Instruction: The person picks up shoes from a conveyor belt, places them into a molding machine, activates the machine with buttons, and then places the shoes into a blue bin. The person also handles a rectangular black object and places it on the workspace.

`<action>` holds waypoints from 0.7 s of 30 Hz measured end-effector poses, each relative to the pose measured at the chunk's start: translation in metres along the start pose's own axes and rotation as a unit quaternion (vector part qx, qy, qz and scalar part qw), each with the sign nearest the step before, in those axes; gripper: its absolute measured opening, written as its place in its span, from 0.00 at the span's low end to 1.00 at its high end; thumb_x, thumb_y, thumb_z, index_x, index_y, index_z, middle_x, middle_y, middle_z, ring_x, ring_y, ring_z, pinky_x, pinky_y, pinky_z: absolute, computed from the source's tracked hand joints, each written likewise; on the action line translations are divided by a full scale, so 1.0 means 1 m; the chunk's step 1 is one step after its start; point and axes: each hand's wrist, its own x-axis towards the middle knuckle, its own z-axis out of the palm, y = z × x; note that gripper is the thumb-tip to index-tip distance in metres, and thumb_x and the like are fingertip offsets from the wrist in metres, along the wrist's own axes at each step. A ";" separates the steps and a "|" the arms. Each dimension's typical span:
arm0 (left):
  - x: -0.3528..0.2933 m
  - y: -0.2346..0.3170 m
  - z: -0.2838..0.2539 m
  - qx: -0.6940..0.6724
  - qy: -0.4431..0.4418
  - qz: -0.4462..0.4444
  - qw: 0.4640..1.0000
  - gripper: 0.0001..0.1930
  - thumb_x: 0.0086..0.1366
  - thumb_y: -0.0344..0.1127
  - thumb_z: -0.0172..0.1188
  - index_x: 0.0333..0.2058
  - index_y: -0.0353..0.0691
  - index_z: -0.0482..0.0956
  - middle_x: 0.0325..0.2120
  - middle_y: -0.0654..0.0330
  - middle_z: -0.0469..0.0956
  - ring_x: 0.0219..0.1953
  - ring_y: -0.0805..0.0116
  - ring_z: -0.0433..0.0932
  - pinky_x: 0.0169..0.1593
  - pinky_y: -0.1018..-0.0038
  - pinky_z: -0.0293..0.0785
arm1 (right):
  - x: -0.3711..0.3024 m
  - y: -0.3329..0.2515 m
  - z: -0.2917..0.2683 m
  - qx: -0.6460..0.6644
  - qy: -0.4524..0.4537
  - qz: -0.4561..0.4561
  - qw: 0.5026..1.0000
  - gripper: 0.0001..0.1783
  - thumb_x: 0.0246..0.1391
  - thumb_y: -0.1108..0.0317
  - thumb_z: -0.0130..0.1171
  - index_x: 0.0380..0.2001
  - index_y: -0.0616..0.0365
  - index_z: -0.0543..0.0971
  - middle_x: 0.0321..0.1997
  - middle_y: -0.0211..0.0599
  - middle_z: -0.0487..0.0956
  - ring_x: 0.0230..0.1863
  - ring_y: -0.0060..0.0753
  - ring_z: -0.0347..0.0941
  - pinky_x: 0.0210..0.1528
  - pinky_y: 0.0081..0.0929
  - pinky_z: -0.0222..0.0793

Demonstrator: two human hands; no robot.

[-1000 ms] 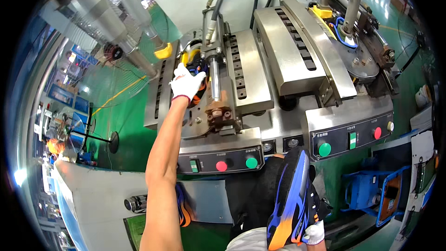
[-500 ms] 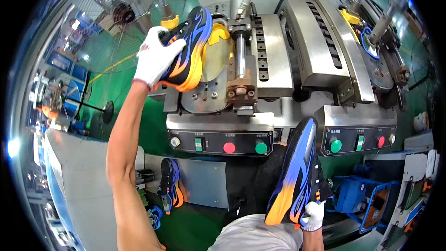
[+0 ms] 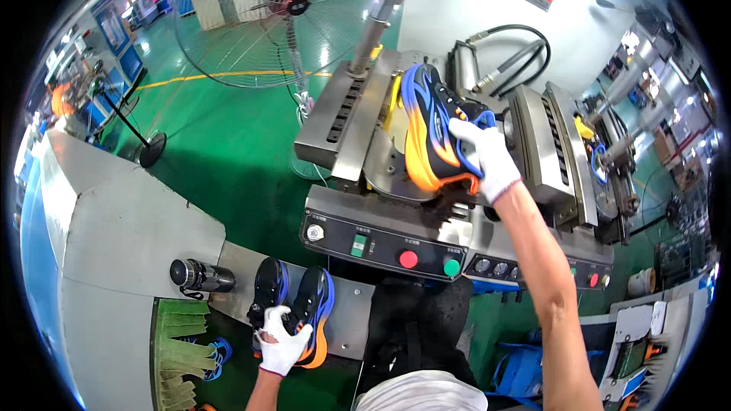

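Note:
My right hand (image 3: pixel 491 156), in a white glove, grips a black, blue and orange sneaker (image 3: pixel 430 129) near its heel. It holds the sneaker over the metal bed of the left press station (image 3: pixel 392 171), toe pointing away from me. Low on the left, my gloved left hand (image 3: pixel 283 342) curves around the heel end of a matching sneaker (image 3: pixel 314 308), thumb on one side and fingers on the other. That sneaker sits on a metal shelf (image 3: pixel 349 320) beside another of the same colours (image 3: pixel 270 281).
The control panel (image 3: pixel 381 247) with red and green buttons runs along the press front. A dark flask (image 3: pixel 202 275) lies by the shelf, above green fringe strips (image 3: pixel 183 342). Further right stands a second press station (image 3: pixel 544 144). A large fan (image 3: pixel 289 0) stands behind.
My left hand has brought its sneaker down from the press to the shelf. My right hand has raised the other sneaker from beside my lap to the press. The view has swung left.

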 end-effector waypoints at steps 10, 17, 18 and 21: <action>-0.016 -0.052 0.054 -0.037 -0.032 0.095 0.994 0.32 0.48 0.34 0.78 0.51 0.36 0.73 0.52 0.44 0.72 0.56 0.40 0.72 0.59 0.50 0.71 | 0.243 0.075 -0.019 -0.663 0.136 0.001 0.736 0.22 0.40 0.62 0.72 0.41 0.59 0.86 0.45 0.49 0.86 0.42 0.41 0.85 0.43 0.34 0.82; -0.013 -0.042 0.042 -0.002 -0.050 0.066 0.997 0.32 0.50 0.26 0.76 0.53 0.36 0.70 0.56 0.44 0.68 0.59 0.39 0.72 0.62 0.52 0.72 | 0.198 0.122 0.025 -0.632 0.285 -0.036 0.720 0.23 0.43 0.58 0.71 0.41 0.63 0.85 0.47 0.52 0.86 0.50 0.48 0.84 0.55 0.38 0.80; -0.011 -0.036 0.042 0.002 -0.051 0.066 0.997 0.32 0.51 0.25 0.75 0.54 0.37 0.70 0.57 0.44 0.68 0.58 0.39 0.73 0.61 0.52 0.72 | 0.197 0.119 0.014 -0.623 0.272 -0.037 0.733 0.25 0.44 0.56 0.72 0.41 0.64 0.85 0.48 0.51 0.86 0.50 0.49 0.84 0.55 0.37 0.80; -0.010 -0.033 0.065 -0.015 -0.032 0.069 0.997 0.31 0.50 0.26 0.75 0.53 0.37 0.71 0.56 0.43 0.69 0.58 0.38 0.73 0.61 0.52 0.72 | 0.212 0.109 -0.017 -0.669 0.194 -0.018 0.717 0.31 0.48 0.44 0.68 0.46 0.60 0.85 0.55 0.52 0.83 0.52 0.53 0.83 0.55 0.39 0.80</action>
